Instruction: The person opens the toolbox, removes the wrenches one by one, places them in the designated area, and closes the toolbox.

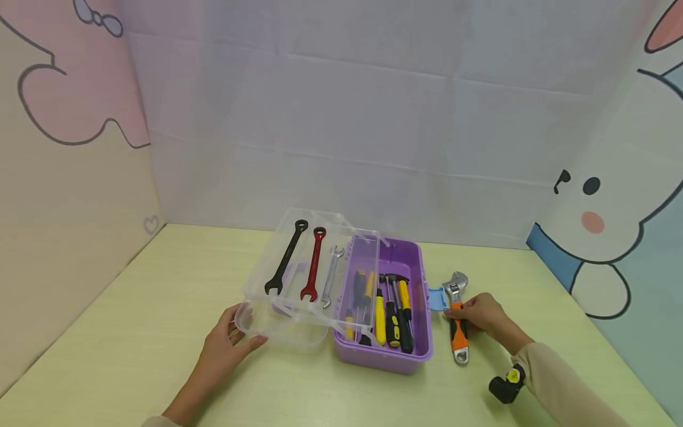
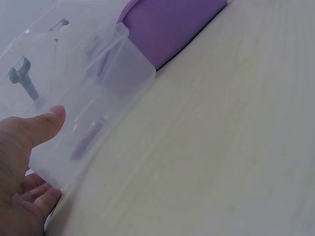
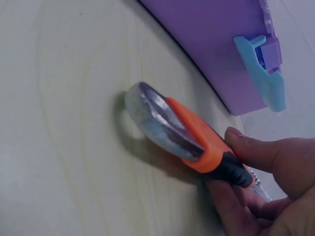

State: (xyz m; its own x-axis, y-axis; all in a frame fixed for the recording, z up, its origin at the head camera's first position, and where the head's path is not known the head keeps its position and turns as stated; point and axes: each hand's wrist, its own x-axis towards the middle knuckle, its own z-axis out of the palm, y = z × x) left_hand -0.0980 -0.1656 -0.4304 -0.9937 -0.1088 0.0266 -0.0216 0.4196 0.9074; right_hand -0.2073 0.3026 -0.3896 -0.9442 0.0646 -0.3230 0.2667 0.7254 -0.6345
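Observation:
My left hand holds the near left end of a clear plastic lid, thumb on one side and fingers curled at its lower edge. Over the lid sits a clear tray carrying a black wrench, a red wrench and a small silver wrench. Both swing out left from an open purple toolbox. Right of the box, my right hand pinches an adjustable wrench by its orange-and-black handle, thumb on one side, fingers on the other. Its jaw end points away from me.
Inside the toolbox lie a hammer, a yellow-handled tool and several screwdrivers. A light blue latch sticks out from the box's right side, close to the adjustable wrench. Cloth-covered walls stand behind and at both sides of the table.

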